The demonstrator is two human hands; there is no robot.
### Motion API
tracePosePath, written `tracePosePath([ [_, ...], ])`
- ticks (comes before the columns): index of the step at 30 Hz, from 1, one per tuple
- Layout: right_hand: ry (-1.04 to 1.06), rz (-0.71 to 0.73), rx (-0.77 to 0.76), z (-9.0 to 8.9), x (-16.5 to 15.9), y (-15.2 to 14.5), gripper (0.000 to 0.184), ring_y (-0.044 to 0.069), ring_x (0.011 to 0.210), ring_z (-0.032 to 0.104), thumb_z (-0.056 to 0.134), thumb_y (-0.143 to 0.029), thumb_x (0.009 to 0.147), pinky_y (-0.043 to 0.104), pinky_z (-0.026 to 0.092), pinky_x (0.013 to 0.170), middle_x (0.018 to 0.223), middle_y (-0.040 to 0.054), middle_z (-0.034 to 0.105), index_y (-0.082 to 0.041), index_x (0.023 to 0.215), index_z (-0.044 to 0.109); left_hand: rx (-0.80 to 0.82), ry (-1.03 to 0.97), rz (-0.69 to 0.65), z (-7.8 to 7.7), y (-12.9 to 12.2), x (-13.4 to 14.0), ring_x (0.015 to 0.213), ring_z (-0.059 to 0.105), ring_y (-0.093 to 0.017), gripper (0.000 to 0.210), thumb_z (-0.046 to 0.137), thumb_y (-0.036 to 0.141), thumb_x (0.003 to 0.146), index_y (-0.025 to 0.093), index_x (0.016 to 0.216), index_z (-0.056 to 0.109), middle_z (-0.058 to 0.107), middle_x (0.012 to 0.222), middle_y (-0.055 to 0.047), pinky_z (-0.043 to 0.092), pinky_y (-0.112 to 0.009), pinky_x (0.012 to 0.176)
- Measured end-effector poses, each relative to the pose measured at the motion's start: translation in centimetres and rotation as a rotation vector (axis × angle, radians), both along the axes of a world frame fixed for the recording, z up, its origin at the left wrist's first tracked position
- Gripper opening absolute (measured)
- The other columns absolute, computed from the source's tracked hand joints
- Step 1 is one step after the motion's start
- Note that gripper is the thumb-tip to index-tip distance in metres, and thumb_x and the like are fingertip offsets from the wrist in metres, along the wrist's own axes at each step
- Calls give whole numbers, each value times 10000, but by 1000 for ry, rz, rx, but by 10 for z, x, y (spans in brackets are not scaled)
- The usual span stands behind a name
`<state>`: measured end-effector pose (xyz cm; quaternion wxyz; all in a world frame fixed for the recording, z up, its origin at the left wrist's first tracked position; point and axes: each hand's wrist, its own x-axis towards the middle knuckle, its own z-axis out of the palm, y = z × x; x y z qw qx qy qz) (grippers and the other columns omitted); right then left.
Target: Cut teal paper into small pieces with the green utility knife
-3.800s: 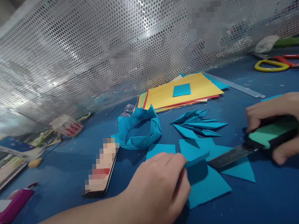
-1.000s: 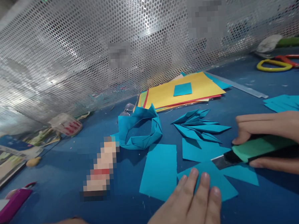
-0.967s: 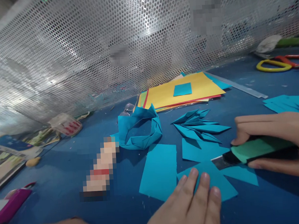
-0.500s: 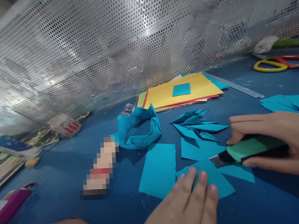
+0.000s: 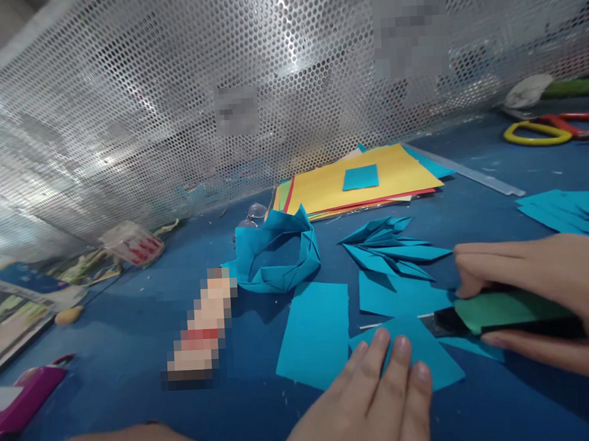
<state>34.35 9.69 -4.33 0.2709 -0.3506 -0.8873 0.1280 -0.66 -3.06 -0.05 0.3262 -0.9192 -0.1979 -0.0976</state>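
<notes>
My left hand (image 5: 378,400) lies flat, fingers stretched out, on a blue sheet of paper (image 5: 443,364). My right hand (image 5: 548,266) is wrapped round a green and black utility knife (image 5: 516,311). Its blade points left and rests at the upper edge of that sheet, beyond my left fingertips. A thin pale line (image 5: 396,321) runs left from the blade tip. Beside these lies a blue rectangle of paper (image 5: 315,331), and another blue piece (image 5: 400,294) sits just behind. Several folded blue paper spikes (image 5: 389,242) touch the back of it.
A folded blue paper ring (image 5: 279,257) stands left of the spikes. Behind it are a stack of coloured paper (image 5: 322,186) and a clear ruler (image 5: 490,177). Scissors (image 5: 537,133) and more blue paper (image 5: 570,209) lie right; a magenta object (image 5: 30,399) lies left. Perforated metal (image 5: 266,51) closes the back.
My right hand and the utility knife have shifted slightly right and toward me. A thin pale line now shows along the paper's far edge. My left hand keeps its place on the sheet.
</notes>
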Motion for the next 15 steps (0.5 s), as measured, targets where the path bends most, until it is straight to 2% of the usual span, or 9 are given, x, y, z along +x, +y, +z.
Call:
tracePosePath([
  [2,-2,-4,-4,-2,-2,0,484,382,829,729,880,-846,942,428,567,681,845,31,713,-395,1068,756,-14,35,-5,-1,-1,-1,1315,966,-212,252,746,217,1333,171,1462,958,962,1497,-35,741,-284,1124],
  [4,-6,-7,-5,-3,-3,0,488,380,820,723,882,-848,935,429,563,679,839,29,710,-396,1066,751,-15,21,4,-8,-2,-1,1323,967,-227,259,770,230,1328,160,1511,939,957,1517,-56,748,-290,1129],
  [8,-19,-13,-3,-5,-3,0,492,376,803,716,890,-847,923,432,555,670,827,25,708,-398,1062,743,22,-89,33,-31,-5,4,1319,975,-269,202,807,257,1310,139,1346,967,975,1457,-91,775,-330,1126],
  [10,-26,-18,-3,-5,-1,-1,490,375,795,716,895,-842,921,432,553,664,822,22,711,-399,1061,742,32,-67,24,-37,-5,6,1299,982,-278,192,813,246,1303,128,1329,961,982,1428,-103,781,-336,1123],
  [12,-29,-26,-6,-5,3,-2,480,372,784,718,904,-830,924,431,550,655,819,19,720,-399,1064,743,37,-60,22,-34,-4,6,1264,990,-273,190,807,239,1302,132,1331,962,989,1402,-95,786,-333,1105],
  [15,-42,-26,-29,-1,11,-4,441,349,727,710,930,-772,934,425,535,617,818,7,743,-398,1068,739,19,-85,22,-22,-1,3,1260,987,-251,252,749,257,1333,153,1297,976,992,1393,-69,781,-315,1087],
])
